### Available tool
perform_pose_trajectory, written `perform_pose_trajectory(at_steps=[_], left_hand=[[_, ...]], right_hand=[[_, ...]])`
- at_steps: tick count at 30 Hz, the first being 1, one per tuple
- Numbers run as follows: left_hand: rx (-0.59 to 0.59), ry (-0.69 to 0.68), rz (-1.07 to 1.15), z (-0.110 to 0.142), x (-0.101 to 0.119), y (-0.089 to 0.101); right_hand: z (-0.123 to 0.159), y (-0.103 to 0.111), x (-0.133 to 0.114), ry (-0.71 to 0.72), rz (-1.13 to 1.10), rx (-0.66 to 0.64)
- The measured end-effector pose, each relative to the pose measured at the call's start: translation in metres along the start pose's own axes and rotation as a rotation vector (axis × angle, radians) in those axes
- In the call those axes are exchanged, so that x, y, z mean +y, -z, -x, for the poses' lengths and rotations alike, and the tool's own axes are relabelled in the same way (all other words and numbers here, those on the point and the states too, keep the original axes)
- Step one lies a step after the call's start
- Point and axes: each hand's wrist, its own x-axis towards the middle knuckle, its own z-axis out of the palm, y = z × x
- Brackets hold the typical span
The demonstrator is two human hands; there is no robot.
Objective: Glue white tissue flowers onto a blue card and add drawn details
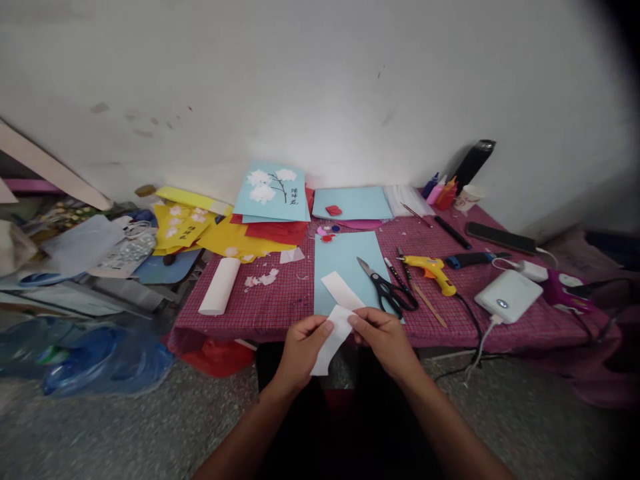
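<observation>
Both my hands pinch a strip of white paper [333, 340] over the table's front edge. My left hand [305, 340] grips its left side, thumb on top, and my right hand [380, 333] grips its upper right side. Another white strip [343, 291] lies just beyond, on a light blue sheet [345, 257]; its lower end is partly behind the held paper and my right fingers. Black-handled scissors [387, 288] rest on the blue sheet's right side, blades slightly apart. Small red, pink and blue paper pieces [327, 238] sit near the sheet's far edge.
To the right are a yellow glue gun [430, 270], a blue-handled cutter [470, 260], a white power bank [509, 297] and paint bottles [447, 193]. A white paper roll [220, 287] lies left, near yellow paper [240, 240]. Blue cards with white flowers [274, 192] lean against the wall.
</observation>
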Motion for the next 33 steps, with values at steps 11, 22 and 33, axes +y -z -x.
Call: perform_pose_trajectory(at_steps=[11,22,33], left_hand=[[0.039,0.036,0.028,0.0,-0.003,0.0],[-0.025,0.048,0.124,-0.001,-0.003,0.002],[-0.086,0.08,0.141,0.0,0.001,-0.002]], right_hand=[[0.004,-0.003,0.002,0.001,-0.066,0.054],[0.017,0.0,0.001,0.076,-0.154,-0.084],[0.014,-0.005,-0.001,0.042,-0.149,-0.101]])
